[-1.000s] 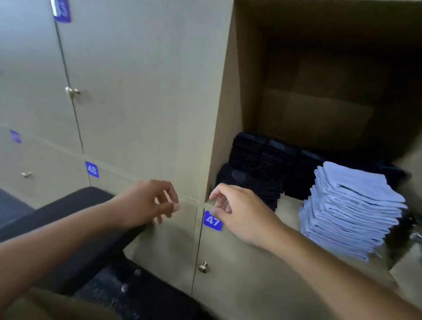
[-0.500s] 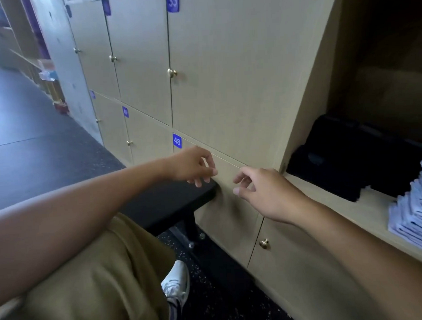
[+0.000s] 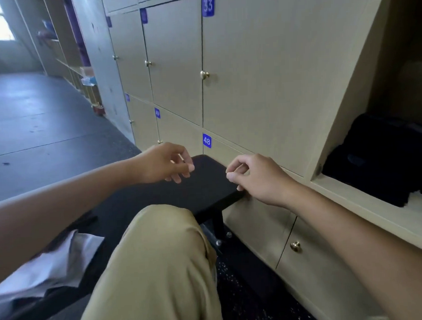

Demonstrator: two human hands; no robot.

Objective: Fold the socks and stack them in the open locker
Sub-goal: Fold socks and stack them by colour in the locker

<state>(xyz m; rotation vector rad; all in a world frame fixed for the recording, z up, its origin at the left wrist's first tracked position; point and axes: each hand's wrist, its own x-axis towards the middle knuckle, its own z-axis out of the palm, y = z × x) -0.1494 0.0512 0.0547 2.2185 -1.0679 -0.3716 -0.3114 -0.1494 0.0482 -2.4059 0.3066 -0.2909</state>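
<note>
The open locker (image 3: 366,201) is at the right edge, with a dark pile of folded black socks (image 3: 379,159) on its shelf. A light bluish-white cloth heap (image 3: 52,266) lies on the black bench (image 3: 206,184) at lower left; I cannot tell whether these are socks. My left hand (image 3: 164,164) hovers over the bench's far end with fingers loosely curled, holding nothing. My right hand (image 3: 256,177) hangs beside it, just right of the bench end, fingers loosely curled and empty. Both hands are well left of the locker opening.
Shut locker doors numbered 33 (image 3: 208,5) and 48 (image 3: 206,140) fill the wall ahead, each with a brass knob (image 3: 204,74). My knee in khaki trousers (image 3: 156,259) is in the lower middle. Dark floor (image 3: 34,119) stretches away to the left.
The view has swung left, away from the locker; the pale stack of socks has left the frame. Both hands have drawn back from the locker edge to above the bench end.
</note>
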